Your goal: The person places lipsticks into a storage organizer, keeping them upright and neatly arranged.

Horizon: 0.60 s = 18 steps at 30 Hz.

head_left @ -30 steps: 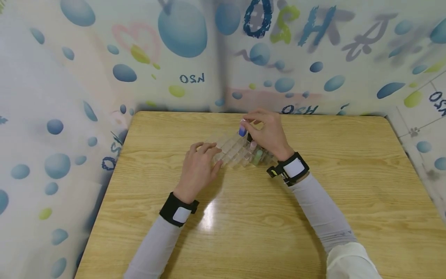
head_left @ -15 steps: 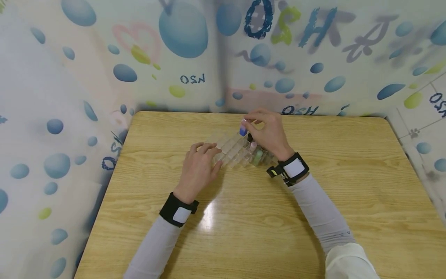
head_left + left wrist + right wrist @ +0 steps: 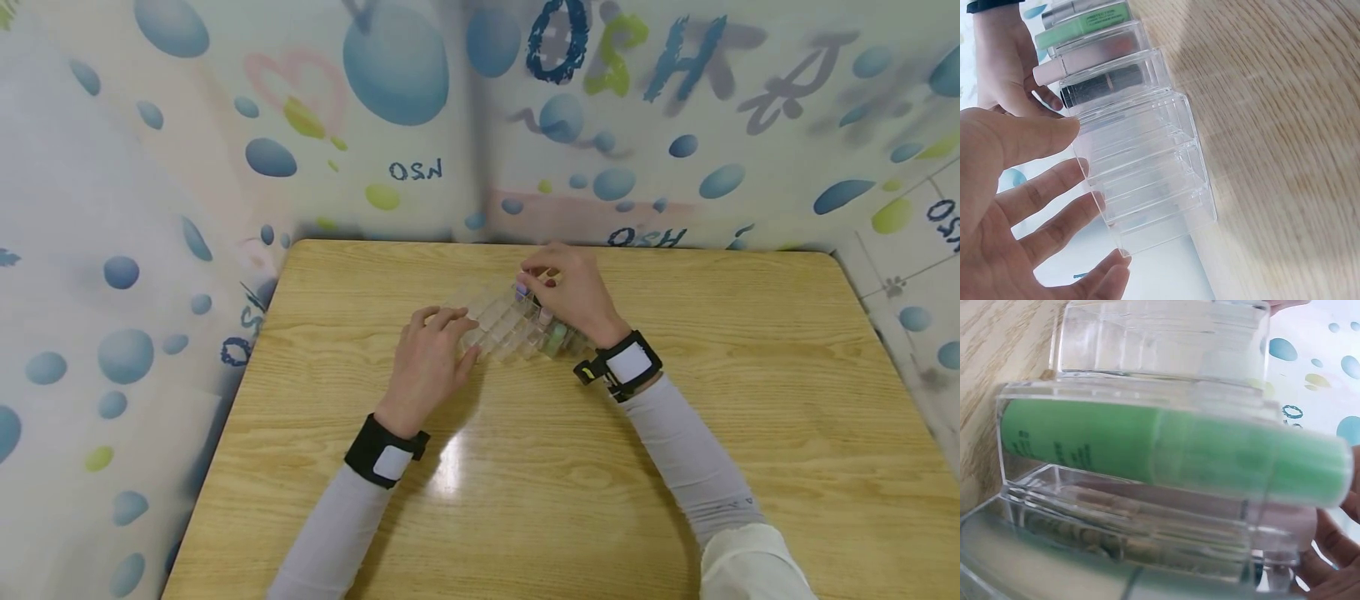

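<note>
A clear plastic lipstick organizer (image 3: pixel 498 321) with rows of compartments stands near the far edge of the table. My left hand (image 3: pixel 429 358) is at its left end, fingers spread; in the left wrist view its thumb and fingertips touch the upper rim. Over the far side, my right hand (image 3: pixel 573 292) pinches a small blue-and-purple tube (image 3: pixel 521 290) between thumb and fingers, its lower end down at the compartments. Slots hold a green lip balm tube (image 3: pixel 1088 25), a pink tube (image 3: pixel 1094 57) and a black lipstick tube (image 3: pixel 1107 84). The blue-and-purple tube is hidden in the right wrist view.
The wooden table (image 3: pixel 525 467) reaches back to a wall (image 3: pixel 315 192) patterned with blue drops and letters. Other tubes in the organizer include a silvery one (image 3: pixel 1063 9) and a pale one (image 3: pixel 1041 556) close to the right wrist camera.
My right hand has lowered slightly, and the blue-and-purple tube has gone down towards the organizer, with less of it showing. My left hand stays in place.
</note>
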Available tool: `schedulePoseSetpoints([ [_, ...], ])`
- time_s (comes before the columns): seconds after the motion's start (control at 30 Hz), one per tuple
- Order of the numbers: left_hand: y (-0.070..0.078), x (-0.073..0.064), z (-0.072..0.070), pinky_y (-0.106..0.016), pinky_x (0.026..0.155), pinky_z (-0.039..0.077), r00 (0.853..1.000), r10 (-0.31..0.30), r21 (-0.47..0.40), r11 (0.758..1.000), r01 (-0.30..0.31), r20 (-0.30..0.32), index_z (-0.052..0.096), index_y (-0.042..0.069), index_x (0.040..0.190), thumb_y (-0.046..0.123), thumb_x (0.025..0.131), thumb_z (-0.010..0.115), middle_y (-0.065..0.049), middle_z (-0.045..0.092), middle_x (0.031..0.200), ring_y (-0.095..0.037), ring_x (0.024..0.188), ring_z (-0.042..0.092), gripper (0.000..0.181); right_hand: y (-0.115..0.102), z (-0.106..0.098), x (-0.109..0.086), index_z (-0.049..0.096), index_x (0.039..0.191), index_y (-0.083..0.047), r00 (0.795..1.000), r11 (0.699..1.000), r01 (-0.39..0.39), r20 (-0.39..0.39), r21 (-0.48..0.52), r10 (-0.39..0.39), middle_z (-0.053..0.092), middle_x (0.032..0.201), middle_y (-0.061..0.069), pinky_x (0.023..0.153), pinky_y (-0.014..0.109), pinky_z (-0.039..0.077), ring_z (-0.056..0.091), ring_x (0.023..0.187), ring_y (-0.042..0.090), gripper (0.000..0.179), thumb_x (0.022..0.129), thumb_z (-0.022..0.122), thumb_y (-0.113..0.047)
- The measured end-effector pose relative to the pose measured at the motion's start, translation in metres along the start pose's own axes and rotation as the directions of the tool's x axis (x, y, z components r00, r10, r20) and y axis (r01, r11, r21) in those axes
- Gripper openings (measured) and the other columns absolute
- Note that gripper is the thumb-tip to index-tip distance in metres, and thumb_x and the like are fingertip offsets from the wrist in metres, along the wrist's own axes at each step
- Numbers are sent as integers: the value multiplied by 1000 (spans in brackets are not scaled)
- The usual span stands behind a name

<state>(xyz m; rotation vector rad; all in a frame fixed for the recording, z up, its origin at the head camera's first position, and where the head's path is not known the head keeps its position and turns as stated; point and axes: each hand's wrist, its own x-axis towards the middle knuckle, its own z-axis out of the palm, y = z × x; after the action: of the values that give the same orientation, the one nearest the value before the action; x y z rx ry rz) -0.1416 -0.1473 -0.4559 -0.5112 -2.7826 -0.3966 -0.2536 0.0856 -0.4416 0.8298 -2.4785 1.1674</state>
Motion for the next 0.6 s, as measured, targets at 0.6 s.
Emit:
schedulePoseSetpoints([
  [0.6,-1,0,1,-54,102,50,1000,9,12,1000,-9,-4,77,11,118,29,93,75,-13,70,131,-38,126,60,31,7,6,-3,82,100,-5,994,998,-57,95,-31,60,77,94,7,71,35,59,71,83,17,17,91,78,-19],
])
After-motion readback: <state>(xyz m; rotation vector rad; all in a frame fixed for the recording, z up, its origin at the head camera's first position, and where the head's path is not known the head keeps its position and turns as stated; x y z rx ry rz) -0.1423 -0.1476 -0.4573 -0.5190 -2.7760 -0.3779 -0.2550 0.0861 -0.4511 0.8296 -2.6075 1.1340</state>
